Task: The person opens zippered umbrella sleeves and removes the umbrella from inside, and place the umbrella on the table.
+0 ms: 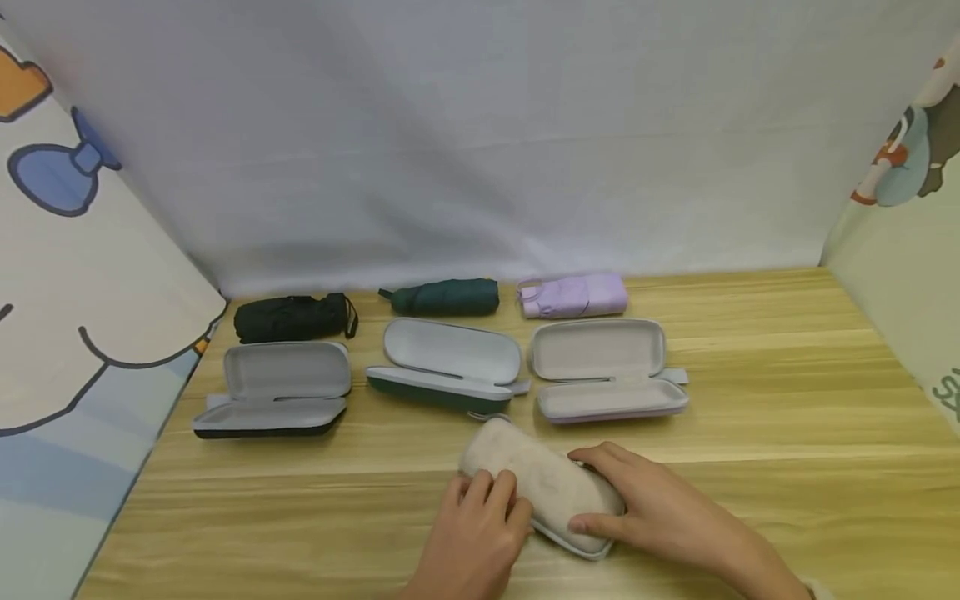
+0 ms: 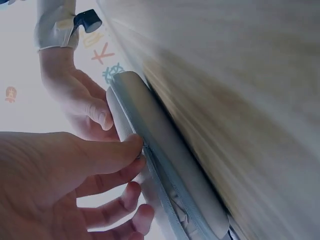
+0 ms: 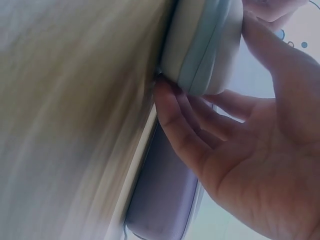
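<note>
A beige zippered case lies slanted on the table near its front. At its near long side my left hand pinches the zipper pull between thumb and index finger. In the left wrist view the zipper gapes on one side of that pinch, and its teeth meet on the other. My right hand grips the case around its right end, thumb on the near side and fingers on the far side. The right wrist view shows the curled fingers against the case's end.
Behind stand three open cases: black, dark green and lilac. Folded umbrellas lie beyond them in black, dark green and lilac. A white cloth hangs at the table's back edge.
</note>
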